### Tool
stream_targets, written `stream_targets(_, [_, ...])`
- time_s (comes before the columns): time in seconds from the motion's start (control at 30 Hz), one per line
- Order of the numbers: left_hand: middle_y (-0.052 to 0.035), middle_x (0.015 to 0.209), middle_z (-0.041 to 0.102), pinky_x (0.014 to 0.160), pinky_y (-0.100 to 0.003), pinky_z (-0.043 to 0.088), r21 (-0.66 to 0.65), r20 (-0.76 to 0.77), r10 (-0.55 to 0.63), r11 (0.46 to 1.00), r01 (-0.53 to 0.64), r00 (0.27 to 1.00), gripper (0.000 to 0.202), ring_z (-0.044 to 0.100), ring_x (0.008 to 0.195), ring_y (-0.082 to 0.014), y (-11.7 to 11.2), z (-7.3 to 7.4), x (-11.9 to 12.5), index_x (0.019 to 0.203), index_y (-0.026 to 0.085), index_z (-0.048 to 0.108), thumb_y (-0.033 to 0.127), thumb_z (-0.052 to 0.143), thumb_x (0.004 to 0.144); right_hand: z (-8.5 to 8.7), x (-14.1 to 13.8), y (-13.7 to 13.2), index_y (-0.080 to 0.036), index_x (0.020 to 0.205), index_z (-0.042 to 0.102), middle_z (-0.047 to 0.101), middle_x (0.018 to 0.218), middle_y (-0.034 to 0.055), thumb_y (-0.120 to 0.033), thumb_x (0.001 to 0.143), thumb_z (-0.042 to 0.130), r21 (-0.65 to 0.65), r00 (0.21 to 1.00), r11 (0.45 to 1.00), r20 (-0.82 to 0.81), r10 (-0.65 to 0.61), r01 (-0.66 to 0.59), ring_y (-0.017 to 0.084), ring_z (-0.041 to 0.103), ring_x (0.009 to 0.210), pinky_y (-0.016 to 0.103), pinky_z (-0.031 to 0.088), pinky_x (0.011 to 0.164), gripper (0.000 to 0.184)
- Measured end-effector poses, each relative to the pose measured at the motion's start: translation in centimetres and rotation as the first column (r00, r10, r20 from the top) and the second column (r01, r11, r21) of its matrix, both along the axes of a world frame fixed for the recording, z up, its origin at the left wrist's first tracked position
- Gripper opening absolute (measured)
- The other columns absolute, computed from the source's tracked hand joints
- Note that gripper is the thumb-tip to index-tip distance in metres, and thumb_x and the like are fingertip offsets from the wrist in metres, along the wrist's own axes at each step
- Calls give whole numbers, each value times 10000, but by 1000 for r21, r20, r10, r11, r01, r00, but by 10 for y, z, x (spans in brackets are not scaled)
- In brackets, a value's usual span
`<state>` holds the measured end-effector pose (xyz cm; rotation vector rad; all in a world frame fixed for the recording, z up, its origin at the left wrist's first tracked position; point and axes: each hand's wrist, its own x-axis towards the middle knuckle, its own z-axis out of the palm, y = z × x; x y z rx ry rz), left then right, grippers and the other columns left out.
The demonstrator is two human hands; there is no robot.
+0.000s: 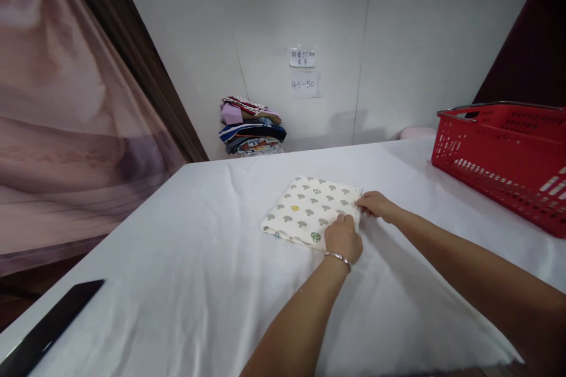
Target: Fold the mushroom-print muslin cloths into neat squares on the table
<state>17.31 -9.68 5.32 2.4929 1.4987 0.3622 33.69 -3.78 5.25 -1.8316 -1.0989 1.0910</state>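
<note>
A folded cream cloth [305, 209] printed with small grey, yellow and green mushrooms lies flat in the middle of the white-covered table [186, 283]. My left hand [342, 238], with a thin bracelet at the wrist, is closed on the cloth's near right corner. My right hand [375, 205] pinches the cloth's right edge a little farther back. Both forearms reach in from the lower right.
A red plastic basket [504, 159] stands on the table at the right. A stack of folded colourful clothes [251, 126] sits at the far edge against the white wall, under two paper notes [303, 70]. A dark flat object [48, 327] lies at the near left corner. A pinkish curtain [57, 106] hangs at left.
</note>
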Motion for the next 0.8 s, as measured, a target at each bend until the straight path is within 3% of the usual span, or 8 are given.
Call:
stream_targets(0.13, [-76,993,527,737,-315,428,95,15,-19,995,18,1000,212,535,903,-202,1,2,-1,1000,179,475,183,467,788,1,-1,3,-177,596,475,497,437,-31,-261,672,612,75,1000,997,-26,-4,6,65,432,385,184,248,350,177])
stream_targets(0.33, [-88,979,541,754,-328,424,19,-25,-18,1000,19,1000,210,525,920,-215,-1,-5,2,984,167,510,235,489,786,-15,1,-5,-177,588,471,469,391,-36,-289,681,615,-3,1000,1000,-27,-1,1,68,389,320,195,214,315,205])
stream_targets(0.47, [-98,1006,528,783,-354,408,16,-34,-22,1000,22,999,300,504,938,-233,-6,-4,4,1015,157,508,317,536,763,-15,1,-1,-174,605,491,510,413,-15,-279,655,643,-22,1000,1000,2,-9,9,90,443,345,194,231,310,191])
stream_targets(0.6, [-115,1016,515,802,-368,378,31,-53,-28,999,30,998,289,483,949,-240,-12,-3,6,1010,145,513,231,539,735,-14,1,3,-176,618,491,521,434,-21,-267,665,640,22,999,999,28,-30,30,85,484,397,175,305,347,181])
stream_targets(0.8, [-141,1011,503,791,-396,351,93,-104,-54,994,63,993,297,454,941,-262,-23,-7,7,1007,108,525,202,522,726,-27,2,-2,-162,646,512,527,427,-5,-343,698,629,-17,997,1000,74,-12,13,87,434,332,193,256,308,221])
